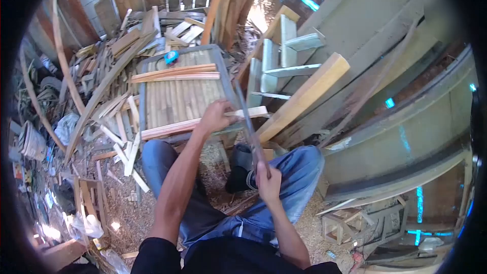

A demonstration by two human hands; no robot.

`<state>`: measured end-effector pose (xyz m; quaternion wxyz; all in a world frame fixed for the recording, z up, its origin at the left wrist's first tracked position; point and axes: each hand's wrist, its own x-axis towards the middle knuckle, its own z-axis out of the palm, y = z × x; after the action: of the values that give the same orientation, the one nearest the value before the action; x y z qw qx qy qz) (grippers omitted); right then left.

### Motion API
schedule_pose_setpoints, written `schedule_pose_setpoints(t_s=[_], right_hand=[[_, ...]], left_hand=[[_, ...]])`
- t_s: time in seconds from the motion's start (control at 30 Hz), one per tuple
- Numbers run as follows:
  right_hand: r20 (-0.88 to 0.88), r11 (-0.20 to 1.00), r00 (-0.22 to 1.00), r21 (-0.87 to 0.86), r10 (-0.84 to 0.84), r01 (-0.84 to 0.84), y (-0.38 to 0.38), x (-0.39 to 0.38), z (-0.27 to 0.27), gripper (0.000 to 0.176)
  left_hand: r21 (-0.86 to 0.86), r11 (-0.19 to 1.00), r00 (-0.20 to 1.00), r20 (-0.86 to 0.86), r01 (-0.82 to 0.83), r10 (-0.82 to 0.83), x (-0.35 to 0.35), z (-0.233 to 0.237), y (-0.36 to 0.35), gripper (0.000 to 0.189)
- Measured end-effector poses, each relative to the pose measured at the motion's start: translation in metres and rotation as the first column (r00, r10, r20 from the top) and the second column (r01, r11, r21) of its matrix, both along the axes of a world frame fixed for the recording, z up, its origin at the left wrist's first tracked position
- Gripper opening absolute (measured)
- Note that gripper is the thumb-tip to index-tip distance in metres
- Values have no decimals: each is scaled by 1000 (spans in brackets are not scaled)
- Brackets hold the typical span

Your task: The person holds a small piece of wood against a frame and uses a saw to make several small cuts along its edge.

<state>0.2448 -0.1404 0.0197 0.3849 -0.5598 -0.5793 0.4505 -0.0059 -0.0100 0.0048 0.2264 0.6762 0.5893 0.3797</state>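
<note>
Light wooden strips [172, 127] lie along the near edge of a slatted wooden panel [177, 99] in a grey frame. My left hand [217, 115] is closed over the strips near their right end. A long, narrow saw-like tool [244, 114] is in my right hand [269, 182], its handle in my fist above my knee. Its blade runs up and away, crossing the strips just right of my left hand. Whether the blade touches them I cannot tell. More strips [175, 73] lie across the panel's far part, below a blue tape measure [171, 57].
Scrap wood [127, 53] is heaped at the back left. A thick beam [309, 94] and a pale wooden frame [284, 66] lean at the right. Offcuts [124, 157] lie on the floor by my left knee; a small wooden frame [340, 226] sits at the lower right.
</note>
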Motion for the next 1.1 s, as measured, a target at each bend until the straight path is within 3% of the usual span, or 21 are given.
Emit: schedule_pose_setpoints(t_s=[0.03, 0.17, 0.2, 0.33, 0.4, 0.43, 0.5, 0.57, 0.63, 0.67, 0.7, 0.77, 0.8, 0.87, 0.93, 0.97, 1.03, 1.1], right_hand=[[103, 999, 994, 25, 26, -28, -17, 12, 8, 47], [139, 996, 990, -84, -6, 17, -59, 33, 42, 40], [93, 995, 996, -96, -9, 18, -54, 25, 47, 40], [244, 996, 970, 86, 8, -30, 19, -18, 29, 52], [111, 1000, 994, -12, -25, 26, 62, -44, 34, 54], [92, 1000, 995, 2, -29, 29, 66, -51, 41, 54], [277, 995, 961, 95, 13, -41, 65, -52, 55, 56], [260, 991, 965, 123, 18, -51, 54, -43, 20, 51], [-61, 991, 997, 125, 52, -44, 45, -32, -29, 44], [-101, 998, 994, 56, 30, -25, 40, -29, -50, 39], [-95, 999, 995, 41, 37, -34, 34, -30, -51, 39], [-417, 990, 906, -139, -76, 20, 23, -40, -37, 41], [-420, 990, 905, -142, -75, 16, 11, -40, -30, 41], [-257, 991, 964, -127, -62, 30, -28, -21, -16, 43], [198, 992, 980, 116, 35, -59, -57, 2, 14, 44], [209, 992, 977, 107, 39, -62, -64, 11, 18, 44], [27, 994, 1000, -104, -11, 14, -81, 23, 28, 45], [81, 988, 997, -153, -22, 34, -77, 21, 31, 46]], left_hand=[[6, 1000, 1000, 17, 16, -16, 3, 1, 2, 28], [-78, 997, 999, 44, 1, 3, 3, 0, 0, 30], [-53, 999, 999, 32, -3, 5, 3, -4, 1, 30], [-27, 1000, 1000, -9, -8, 8, 3, -4, 0, 30], [-8, 999, 999, -7, -37, 37, 9, -1, -4, 30], [-1, 998, 998, 2, -62, 62, 7, 3, -4, 30], [-73, 996, 997, 67, -43, 48, 5, 1, -5, 31], [11, 999, 998, -24, -49, 49, 7, -5, -4, 31], [47, 998, 998, -48, -38, 40, 5, -4, -1, 31], [62, 998, 997, -74, -23, 28, 5, -8, -5, 32], [47, 998, 997, -69, -33, 36, 5, -9, -8, 32], [-11, 999, 999, 9, 38, -38, -1, -4, -4, 31], [-14, 999, 999, 6, 35, -35, -5, -4, -2, 31], [-108, 991, 988, 137, 79, -63, -6, -7, 4, 30], [-83, 994, 993, 103, 74, -65, -3, 0, 4, 30], [-62, 996, 997, 54, 67, -63, -3, 1, 2, 31], [-78, 996, 998, 59, 37, -32, -3, -7, 3, 32], [-82, 997, 999, 50, 9, -5, 0, -9, 3, 32]])
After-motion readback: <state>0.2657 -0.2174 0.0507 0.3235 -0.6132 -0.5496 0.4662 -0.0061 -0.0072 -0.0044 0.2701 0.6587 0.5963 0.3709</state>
